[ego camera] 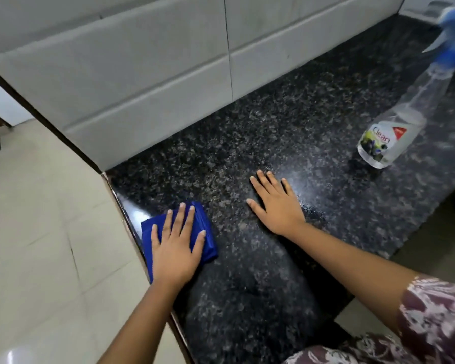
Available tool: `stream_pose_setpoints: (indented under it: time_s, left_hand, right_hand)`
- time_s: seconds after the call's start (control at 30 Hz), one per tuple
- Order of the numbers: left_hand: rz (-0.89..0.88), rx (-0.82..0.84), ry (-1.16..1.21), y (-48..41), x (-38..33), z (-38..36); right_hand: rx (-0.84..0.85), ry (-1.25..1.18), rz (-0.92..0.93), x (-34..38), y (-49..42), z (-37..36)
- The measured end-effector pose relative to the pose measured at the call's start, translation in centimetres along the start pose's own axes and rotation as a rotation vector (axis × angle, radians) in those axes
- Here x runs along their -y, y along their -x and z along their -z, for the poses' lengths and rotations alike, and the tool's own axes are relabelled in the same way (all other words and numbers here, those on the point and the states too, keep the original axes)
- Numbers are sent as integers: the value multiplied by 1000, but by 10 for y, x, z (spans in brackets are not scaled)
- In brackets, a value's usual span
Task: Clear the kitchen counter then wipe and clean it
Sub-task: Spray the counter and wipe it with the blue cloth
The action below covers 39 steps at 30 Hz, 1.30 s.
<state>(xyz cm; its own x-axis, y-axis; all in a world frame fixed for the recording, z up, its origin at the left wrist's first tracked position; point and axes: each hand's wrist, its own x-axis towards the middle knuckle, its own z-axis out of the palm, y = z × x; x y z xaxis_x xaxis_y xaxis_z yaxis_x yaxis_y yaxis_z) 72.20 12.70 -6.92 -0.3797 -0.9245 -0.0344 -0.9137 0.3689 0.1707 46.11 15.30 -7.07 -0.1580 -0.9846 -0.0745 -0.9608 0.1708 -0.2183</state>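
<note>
1. The cloth [210, 246], blue and folded into a thick pad, is seen at the left end of the worktop [286, 122], right against its edge.
2. It is pressed flat under the left hand [174, 248], with fingers straight and spread and nothing curled round it. Its right side and far corner can be seen past the hand.
3. It is judged soft, light and limp. No grip is needed for wiping, only palm pressure, though the folds could slide apart on polished stone. For lifting, the folded right edge would best be pinched.
4. The right hand [276, 206] is laid flat on bare stone, fingers straight, holding nothing, apart from the cloth.
5. A sheen is caught on the worktop beside that hand; whether it is wet cannot be told.
6. A spray bottle [394, 127] stands further right, clear-bodied, blue-headed, untouched.
7. White wall tiles [142, 88] are seen behind, and pale floor [37, 219] to the left.
</note>
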Motion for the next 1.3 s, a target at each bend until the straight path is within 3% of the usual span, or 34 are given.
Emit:
stream_pose_setpoints:
  time_s: [0.1, 0.23, 0.27, 0.33, 0.43, 0.6, 0.73, 0.8, 0.9, 0.93, 1.03, 1.17, 1.23, 1.3]
  left_hand:
    - [12, -38, -1, -35, 47, 4]
    - [352, -61, 34, -101, 52, 12]
    - [333, -74, 47, -102, 34, 9]
    - [100, -111, 27, -79, 0, 1]
    - [-168, -78, 17, -54, 26, 3]
    - [206, -123, 27, -137, 102, 21]
    - [356, -127, 61, -189, 77, 22]
    - [208, -80, 34, -184, 63, 17]
    - [-234, -15, -68, -167, 92, 16]
    - [-243, -25, -73, -173, 113, 20]
    - [-2, -93, -66, -195, 144, 30]
    - [181, -110, 15, -183, 90, 22]
    - [7, -106, 1, -154, 66, 10]
    - [-353, -29, -30, -112, 60, 10]
  right_hand:
    - [-2, 9, -12, -1, -3, -1]
    - [-27, 4, -20, 1, -3, -2]
    - [-30, -3, -17, 0, -3, -1]
    - [-34, -1, -12, -1, -3, -2]
    - [-36, 5, -3, -1, -2, -2]
    - [-42, -8, -29, 2, -3, -2]
    - [-51, -24, -32, 2, -3, -1]
    - [-49, -20, -24, 2, -2, -1]
    - [-53, -17, -25, 2, -3, 0]
    - [-53, -20, -26, 2, -3, 0]
    - [-54, -16, -39, 4, -2, 0]
    - [-55, -21, -34, 4, -2, 0]
    - [-54, -14, -38, 3, -3, 1]
    - [-55, -11, -36, 4, -3, 1]
